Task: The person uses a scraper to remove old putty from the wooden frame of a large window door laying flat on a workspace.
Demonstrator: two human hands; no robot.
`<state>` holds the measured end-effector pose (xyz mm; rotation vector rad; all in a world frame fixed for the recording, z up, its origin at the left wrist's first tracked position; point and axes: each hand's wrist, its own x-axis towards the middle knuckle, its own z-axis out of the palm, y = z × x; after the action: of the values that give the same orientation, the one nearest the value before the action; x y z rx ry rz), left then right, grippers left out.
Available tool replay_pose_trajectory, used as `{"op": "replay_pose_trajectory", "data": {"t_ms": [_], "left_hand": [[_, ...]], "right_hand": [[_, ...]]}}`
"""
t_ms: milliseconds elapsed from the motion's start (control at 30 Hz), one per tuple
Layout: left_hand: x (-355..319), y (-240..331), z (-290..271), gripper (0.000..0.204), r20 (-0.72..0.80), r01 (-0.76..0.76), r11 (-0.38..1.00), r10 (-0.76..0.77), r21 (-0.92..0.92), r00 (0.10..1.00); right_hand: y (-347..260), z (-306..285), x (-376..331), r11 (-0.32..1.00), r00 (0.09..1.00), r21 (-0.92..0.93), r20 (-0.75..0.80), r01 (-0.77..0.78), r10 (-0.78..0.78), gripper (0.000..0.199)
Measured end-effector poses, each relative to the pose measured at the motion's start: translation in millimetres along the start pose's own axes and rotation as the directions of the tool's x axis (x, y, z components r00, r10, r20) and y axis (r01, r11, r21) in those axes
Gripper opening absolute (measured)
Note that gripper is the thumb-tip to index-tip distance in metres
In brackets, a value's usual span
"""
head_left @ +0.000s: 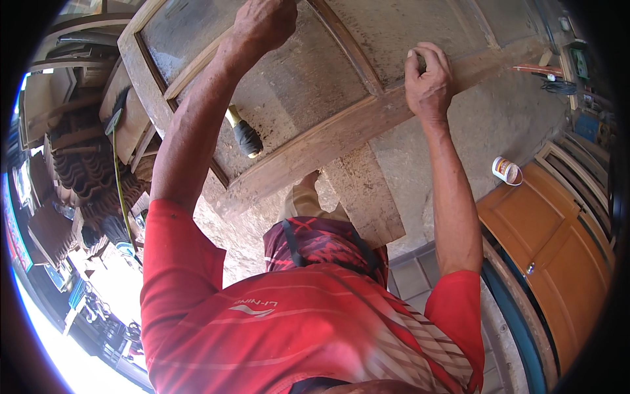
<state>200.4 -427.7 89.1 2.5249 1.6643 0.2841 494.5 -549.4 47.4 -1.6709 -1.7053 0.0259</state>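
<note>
A large wooden panel door (328, 154) with a moulded frame and glass-like or dusty panels lies before me. Over its far side is my left hand (266, 25), closed in a fist; what it grips, if anything, is hidden. My right hand (430, 82) is curled at the near rail, thumb and fingers bent around a dark spot that I cannot make out. On the dusty panel between my arms rests a short tool (247, 138) with a black wrapped end and a pale yellow shaft. Dark crumbs are scattered beside it.
Stacked carved wood pieces (79, 157) fill the left side, with a broom-like tool (118, 125) in front. At right are a white bucket (506, 171) and an orange-brown door (548, 217) leaning near other frames. Coiled cable (559, 87) lies at the far right.
</note>
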Motion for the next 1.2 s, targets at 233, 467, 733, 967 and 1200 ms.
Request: {"op": "replay_pose_trajectory", "data": {"t_ms": [233, 467, 733, 967, 1200], "left_hand": [[-2, 11, 0, 0.022, 0.010, -0.051, 0.996, 0.052, -0.076, 0.999], [-43, 58, 7, 0.016, 0.138, -0.194, 0.981, 0.195, -0.019, 0.971], [-98, 119, -14, 0.021, 0.331, -0.388, 0.911, 0.412, -0.137, 0.849], [-27, 28, -16, 0.030, 0.067, 0.043, 0.961, -0.026, -0.272, 0.997], [1, -7, 2, 0.023, -0.010, 0.020, 0.983, -0.022, -0.181, 1.000]], "right_hand": [[-2, 1, -1, 1.000, 1.000, -0.015, -0.005, -0.026, 0.026, 0.014], [-3, 0, -1, 1.000, 1.000, -0.018, -0.018, -0.010, 0.009, 0.013], [0, 1, 0, 0.999, 0.999, 0.031, -0.030, 0.027, -0.026, 0.014], [0, 1, -1, 1.000, 0.999, 0.017, -0.022, -0.026, 0.026, 0.014], [0, -1, -1, 1.000, 1.000, 0.006, -0.008, -0.011, 0.011, 0.012]]}}
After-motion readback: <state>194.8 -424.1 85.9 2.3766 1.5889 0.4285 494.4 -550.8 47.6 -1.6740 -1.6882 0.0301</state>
